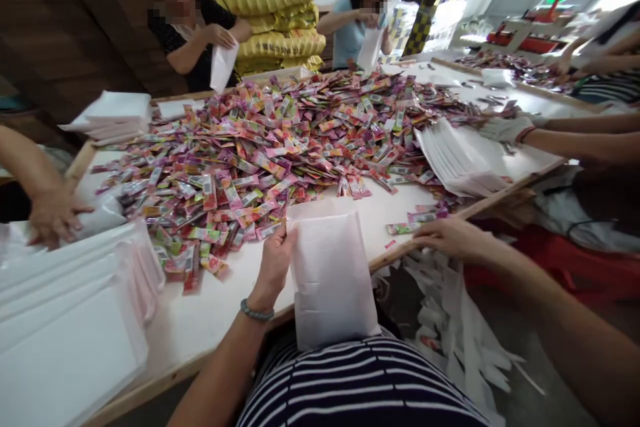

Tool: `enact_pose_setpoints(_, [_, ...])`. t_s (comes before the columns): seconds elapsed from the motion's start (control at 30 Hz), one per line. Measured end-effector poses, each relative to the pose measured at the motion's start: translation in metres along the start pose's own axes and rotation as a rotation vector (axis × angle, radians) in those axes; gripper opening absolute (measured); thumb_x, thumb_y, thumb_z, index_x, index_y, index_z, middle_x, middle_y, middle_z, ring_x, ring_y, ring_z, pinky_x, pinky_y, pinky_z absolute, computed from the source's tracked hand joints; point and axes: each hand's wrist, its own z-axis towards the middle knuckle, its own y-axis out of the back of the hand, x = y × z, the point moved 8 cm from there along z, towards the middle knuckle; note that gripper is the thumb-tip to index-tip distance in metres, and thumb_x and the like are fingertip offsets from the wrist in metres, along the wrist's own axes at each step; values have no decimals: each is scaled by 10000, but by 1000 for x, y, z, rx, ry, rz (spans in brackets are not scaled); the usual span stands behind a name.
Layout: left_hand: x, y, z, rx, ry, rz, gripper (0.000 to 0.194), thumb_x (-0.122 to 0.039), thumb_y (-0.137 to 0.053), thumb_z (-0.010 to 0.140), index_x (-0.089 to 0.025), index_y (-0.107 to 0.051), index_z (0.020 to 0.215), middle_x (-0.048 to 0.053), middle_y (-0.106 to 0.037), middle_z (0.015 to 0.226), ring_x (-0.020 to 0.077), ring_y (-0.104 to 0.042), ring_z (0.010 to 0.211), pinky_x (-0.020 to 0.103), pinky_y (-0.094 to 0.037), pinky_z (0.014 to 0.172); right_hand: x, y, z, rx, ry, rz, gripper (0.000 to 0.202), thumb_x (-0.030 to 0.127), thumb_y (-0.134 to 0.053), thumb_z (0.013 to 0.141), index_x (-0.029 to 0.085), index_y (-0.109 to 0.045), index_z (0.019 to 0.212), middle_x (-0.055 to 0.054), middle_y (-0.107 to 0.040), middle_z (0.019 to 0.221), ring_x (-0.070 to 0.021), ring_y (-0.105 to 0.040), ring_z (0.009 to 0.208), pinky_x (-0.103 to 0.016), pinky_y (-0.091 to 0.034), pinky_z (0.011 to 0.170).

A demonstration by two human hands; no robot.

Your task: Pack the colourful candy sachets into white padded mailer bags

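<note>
1. Envelope (333,273), white and flat, spans the near edge of the table (200,323), its far end over the tabletop and its near end at your striped shirt (360,380).
2. It looks light and soft, perhaps padded, so expect it to bend easily; its smooth face may feel a little slippery, though it hardly seems fragile.
3. Best take hold at the far left corner, thumb on the face and fingers behind, without squashing the middle.
4. Your left hand (277,260) pinches it just there, so it lies directly to the right of that hand.
5. Your right hand (453,237) is well apart, to the envelope's right, at the wooden rim (395,253) beside a few small packets (423,215); its fingers curl, but you cannot tell whether they grip anything.
6. Beyond the envelope spreads the big pile of packets (280,140); more envelopes are stacked near left (65,333).
</note>
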Motion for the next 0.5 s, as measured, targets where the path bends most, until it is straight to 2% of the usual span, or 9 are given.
enact_pose_setpoints(0.03, [-3,-2,-2,17,5,11,472,-462,-762,655,-149,-678,997,72,-729,1014,210,-645,903,315,-489,810,0,-20,-6,91,-27,-2,204,437,-712,721,236,-729,748,-56,-714,734,-219,-647,670,-332,-491,631])
enact_pose_setpoints(0.1, [-7,-8,-5,61,25,42,511,-413,-800,620,-155,-662,1039,76,-724,1047,220,-651,923,331,-497,824,9,-61,-5,198,-97,273,360,489,-699,715,209,-736,938,-82,-731,969,-254,-664,877,-363,-505,763])
enact_pose_setpoints(0.13, [-8,-11,-6,84,38,64,540,-379,-823,592,-161,-655,1056,74,-722,1055,222,-654,925,337,-500,826,17,-82,2,243,-122,452,444,503,-712,687,193,-721,1004,-87,-723,1028,-254,-660,918,-364,-508,783])
enact_pose_setpoints(0.2, [-7,-14,-2,110,65,103,584,-323,-860,527,-168,-658,1052,68,-724,1050,228,-659,921,347,-505,827,36,-116,22,303,-145,759,514,489,-774,598,160,-718,988,-87,-725,1015,-240,-655,920,-352,-502,807])
enact_pose_setpoints(0.27, [2,-11,7,105,96,128,573,-311,-873,476,-157,-679,993,69,-734,1000,229,-663,891,352,-506,822,43,-141,42,322,-201,957,481,451,-817,522,138,-724,876,-74,-736,905,-212,-654,824,-333,-500,772])
enact_pose_setpoints(0.37, [23,2,30,68,106,247,487,-363,-853,443,-128,-696,839,64,-733,822,211,-653,769,344,-504,762,33,-166,62,315,-309,1036,432,391,-850,417,131,-701,728,-38,-715,737,-169,-614,659,-307,-487,681])
enact_pose_setpoints(0.43, [34,11,44,50,81,353,421,-386,-826,448,-133,-679,751,33,-700,710,184,-621,683,323,-491,700,19,-176,69,310,-348,964,408,374,-848,384,132,-676,664,-14,-681,656,-152,-576,597,-293,-469,630])
enact_pose_setpoints(0.5, [41,18,53,43,52,430,329,-359,-803,469,-153,-655,679,-10,-649,627,155,-577,628,291,-463,656,7,-179,73,295,-329,806,347,382,-821,428,140,-641,601,6,-636,593,-146,-547,569,-279,-443,590])
